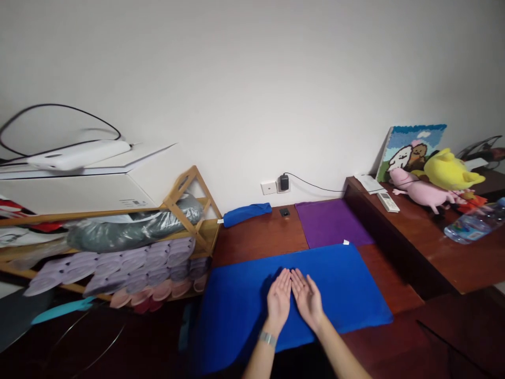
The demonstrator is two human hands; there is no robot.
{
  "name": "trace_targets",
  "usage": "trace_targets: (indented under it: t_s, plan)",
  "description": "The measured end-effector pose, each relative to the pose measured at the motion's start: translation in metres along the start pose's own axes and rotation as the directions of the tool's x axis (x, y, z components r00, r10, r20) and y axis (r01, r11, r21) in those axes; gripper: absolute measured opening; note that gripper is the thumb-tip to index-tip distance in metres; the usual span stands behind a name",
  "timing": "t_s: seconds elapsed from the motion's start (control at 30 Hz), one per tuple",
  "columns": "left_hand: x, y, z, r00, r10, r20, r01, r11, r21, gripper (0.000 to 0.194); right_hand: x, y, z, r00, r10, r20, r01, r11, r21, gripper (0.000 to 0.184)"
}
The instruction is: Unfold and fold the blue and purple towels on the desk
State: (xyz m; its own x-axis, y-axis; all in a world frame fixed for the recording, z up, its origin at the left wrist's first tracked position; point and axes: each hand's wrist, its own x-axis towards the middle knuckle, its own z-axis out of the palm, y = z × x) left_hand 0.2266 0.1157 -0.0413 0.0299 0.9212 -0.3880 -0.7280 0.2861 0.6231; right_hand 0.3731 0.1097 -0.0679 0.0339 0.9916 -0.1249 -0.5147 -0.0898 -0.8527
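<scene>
A large blue cloth (339,279) lies spread flat on the dark wooden surface in front of me. My left hand (278,299) and my right hand (306,296) rest side by side on its middle, palms up, fingers stretched out and nearly touching each other. Neither hand holds anything. A metal watch band sits on my left wrist. Beyond the blue cloth lies a purple cloth (331,222), also flat. A rolled blue cloth (246,213) rests against the wall at the back.
A bamboo rack (189,210) at left holds several slippers and a wrapped bundle. A raised wooden ledge (418,237) at right carries plush toys (434,181), a remote (388,201), a water bottle (475,222) and a picture. A charger (284,182) is plugged into the wall.
</scene>
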Motion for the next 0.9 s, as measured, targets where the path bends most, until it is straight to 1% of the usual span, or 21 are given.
trace_targets:
  t_s: [0.03, 0.07, 0.1, 0.13, 0.23, 0.27, 0.33, 0.4, 0.43, 0.5, 0.53, 0.57, 0.6, 0.63, 0.67, 0.73, 0.77, 0.8, 0.83, 0.87, 0.9]
  plan:
    - [0.0, -0.007, 0.004, 0.999, -0.033, -0.022, 0.032, 0.999, -0.04, 0.042, -0.001, 0.008, 0.006, 1.0, 0.002, -0.006, -0.002, 1.0, -0.002, 0.062]
    - [0.001, -0.006, 0.003, 0.998, -0.041, -0.051, 0.038, 0.998, -0.054, 0.043, -0.001, 0.011, 0.004, 1.0, 0.004, -0.021, -0.004, 1.0, 0.007, 0.06]
    - [0.002, 0.001, -0.003, 0.997, -0.029, -0.077, 0.025, 0.999, -0.048, 0.045, 0.002, 0.007, -0.006, 0.999, 0.008, -0.043, -0.007, 1.0, 0.02, 0.058]
    - [0.004, 0.013, -0.013, 0.995, 0.001, -0.1, -0.004, 1.0, -0.028, 0.048, 0.005, -0.002, -0.022, 0.997, 0.012, -0.072, -0.01, 0.999, 0.035, 0.056]
    - [0.005, 0.071, -0.056, 0.97, 0.157, -0.187, -0.138, 0.985, 0.107, 0.06, 0.013, -0.053, -0.095, 0.973, 0.033, -0.23, -0.001, 0.991, 0.137, 0.05]
    - [0.005, 0.094, -0.071, 0.953, 0.213, -0.217, -0.179, 0.97, 0.166, 0.063, 0.015, -0.073, -0.121, 0.948, 0.052, -0.314, 0.015, 0.978, 0.208, 0.048]
    - [0.003, 0.136, -0.096, 0.919, 0.287, -0.271, -0.224, 0.944, 0.241, 0.065, 0.018, -0.115, -0.167, 0.875, 0.094, -0.475, 0.062, 0.951, 0.302, 0.04]
    - [0.001, 0.17, -0.11, 0.89, 0.333, -0.312, -0.252, 0.929, 0.273, 0.068, 0.019, -0.149, -0.195, 0.808, 0.1, -0.58, 0.118, 0.938, 0.326, 0.035]
    - [0.0, 0.183, -0.112, 0.878, 0.353, -0.325, -0.266, 0.922, 0.282, 0.069, 0.019, -0.161, -0.201, 0.784, 0.095, -0.613, 0.141, 0.935, 0.325, 0.033]
    - [-0.003, 0.192, -0.109, 0.859, 0.394, -0.328, -0.299, 0.905, 0.304, 0.072, 0.014, -0.17, -0.194, 0.772, 0.074, -0.631, 0.169, 0.933, 0.316, 0.031]
    - [-0.007, 0.186, -0.103, 0.856, 0.41, -0.315, -0.314, 0.896, 0.312, 0.072, 0.009, -0.166, -0.182, 0.787, 0.061, -0.614, 0.17, 0.935, 0.311, 0.031]
    - [-0.011, 0.174, -0.096, 0.861, 0.42, -0.287, -0.326, 0.889, 0.322, 0.071, 0.002, -0.156, -0.164, 0.818, 0.047, -0.573, 0.159, 0.939, 0.305, 0.033]
    - [-0.017, 0.154, -0.086, 0.876, 0.419, -0.241, -0.333, 0.885, 0.327, 0.07, -0.007, -0.139, -0.142, 0.858, 0.039, -0.512, 0.134, 0.946, 0.295, 0.037]
    - [-0.024, 0.129, -0.074, 0.895, 0.402, -0.194, -0.328, 0.887, 0.326, 0.068, -0.017, -0.117, -0.116, 0.9, 0.037, -0.434, 0.098, 0.954, 0.283, 0.042]
    - [-0.031, 0.099, -0.061, 0.923, 0.366, -0.114, -0.316, 0.894, 0.318, 0.067, -0.027, -0.092, -0.088, 0.941, 0.046, -0.335, 0.045, 0.965, 0.258, 0.048]
    - [-0.046, 0.038, -0.036, 0.977, 0.215, 0.003, -0.21, 0.95, 0.231, 0.061, -0.048, -0.039, -0.034, 0.981, 0.078, -0.176, -0.044, 0.981, 0.19, 0.054]
    - [-0.052, 0.013, -0.027, 0.992, 0.125, 0.023, -0.127, 0.972, 0.196, 0.053, -0.056, -0.016, -0.012, 0.989, 0.098, -0.108, -0.081, 0.986, 0.147, 0.055]
    - [-0.056, -0.006, -0.021, 0.997, 0.078, 0.014, -0.079, 0.98, 0.181, 0.046, -0.061, 0.003, 0.004, 0.992, 0.11, -0.061, -0.104, 0.99, 0.092, 0.056]
    - [-0.059, -0.016, -0.02, 0.999, 0.051, -0.009, -0.049, 0.984, 0.17, 0.042, -0.065, 0.015, 0.013, 0.993, 0.115, -0.041, -0.113, 0.993, 0.045, 0.056]
    - [-0.061, -0.017, -0.024, 0.998, 0.048, -0.045, -0.04, 0.985, 0.168, 0.04, -0.065, 0.02, 0.012, 0.992, 0.114, -0.043, -0.114, 0.993, 0.005, 0.056]
    - [-0.062, -0.01, -0.033, 0.994, 0.066, -0.089, -0.05, 0.984, 0.169, 0.039, -0.064, 0.018, 0.003, 0.992, 0.107, -0.069, -0.109, 0.994, -0.023, 0.056]
